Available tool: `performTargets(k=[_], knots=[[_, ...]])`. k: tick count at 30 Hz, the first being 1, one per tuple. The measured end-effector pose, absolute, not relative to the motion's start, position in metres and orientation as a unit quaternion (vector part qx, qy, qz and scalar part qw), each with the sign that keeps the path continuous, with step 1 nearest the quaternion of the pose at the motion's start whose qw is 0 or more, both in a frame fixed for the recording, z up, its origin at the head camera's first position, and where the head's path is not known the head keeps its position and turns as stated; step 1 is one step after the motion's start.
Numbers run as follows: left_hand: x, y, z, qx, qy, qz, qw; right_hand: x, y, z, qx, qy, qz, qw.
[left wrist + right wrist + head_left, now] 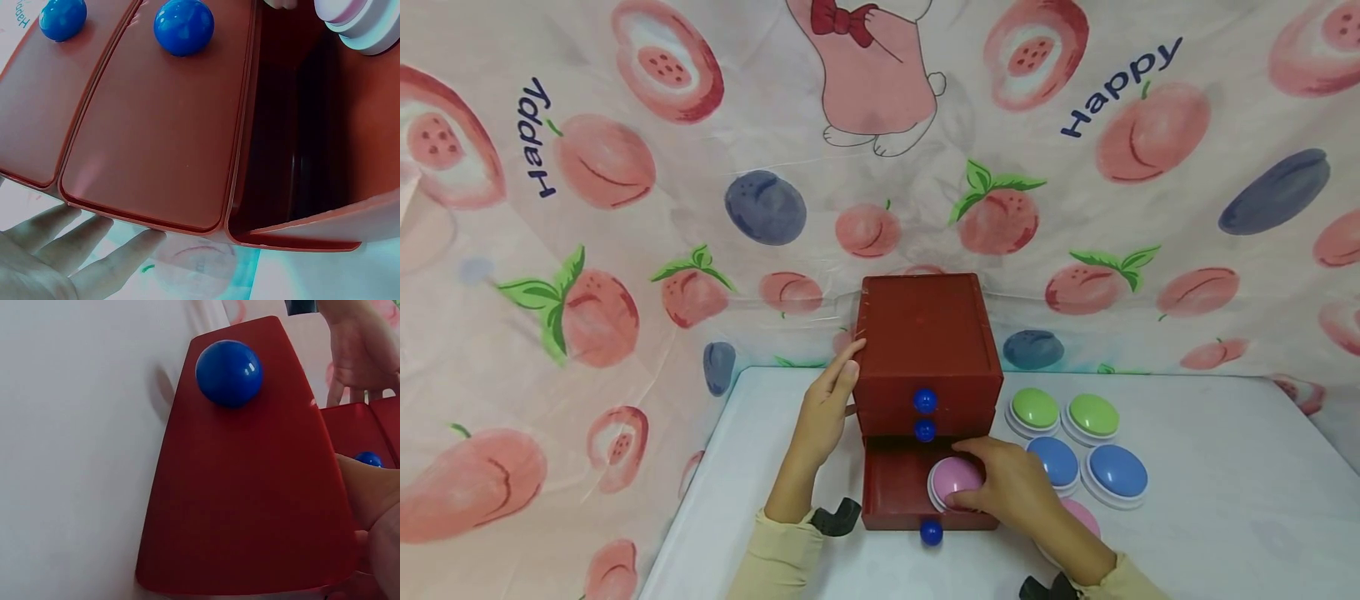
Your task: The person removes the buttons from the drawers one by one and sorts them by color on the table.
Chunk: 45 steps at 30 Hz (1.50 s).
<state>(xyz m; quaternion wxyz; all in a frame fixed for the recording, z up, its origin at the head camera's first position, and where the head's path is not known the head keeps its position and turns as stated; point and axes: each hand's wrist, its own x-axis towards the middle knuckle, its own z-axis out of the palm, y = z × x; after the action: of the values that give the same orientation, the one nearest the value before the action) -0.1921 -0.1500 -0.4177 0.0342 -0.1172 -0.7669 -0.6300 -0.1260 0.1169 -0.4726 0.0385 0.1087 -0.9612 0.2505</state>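
Note:
A small dark red drawer box [919, 333] with blue knobs stands on the white table, its bottom drawer [891, 492] pulled out. In the right part of that drawer is a pink domed button [957, 477] on a white round base, partly visible in the left wrist view [369, 28]. My right hand [1018, 487] holds it between the thumb on the near side and fingers on the far side. My left hand [823, 417] rests against the box's left side with fingers extended. The right wrist view shows the drawer front [244, 487] hiding the button.
Right of the box stand two green buttons [1035, 408] and two blue buttons [1117, 471]. Another pink button [1081, 517] is partly hidden by my right forearm. Behind the box hangs a fruit-print cloth [910, 192].

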Motion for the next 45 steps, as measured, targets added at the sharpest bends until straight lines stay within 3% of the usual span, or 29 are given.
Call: performTargets(k=[20,37,45], knots=[[-0.193,-0.150,-0.419,-0.117,-0.765,-0.632,0.033,-0.133,0.115,-0.480,0.120,-0.968,0.221,-0.012],[-0.191,-0.149,-0.417,-0.118,-0.767,-0.630,0.033,-0.128,0.120,-0.465,0.123,-0.958,0.254,0.048],[-0.192,-0.149,-0.419,-0.114,-0.769,-0.628,0.033,-0.116,0.128,-0.442,0.091,-0.951,0.294,0.031]])
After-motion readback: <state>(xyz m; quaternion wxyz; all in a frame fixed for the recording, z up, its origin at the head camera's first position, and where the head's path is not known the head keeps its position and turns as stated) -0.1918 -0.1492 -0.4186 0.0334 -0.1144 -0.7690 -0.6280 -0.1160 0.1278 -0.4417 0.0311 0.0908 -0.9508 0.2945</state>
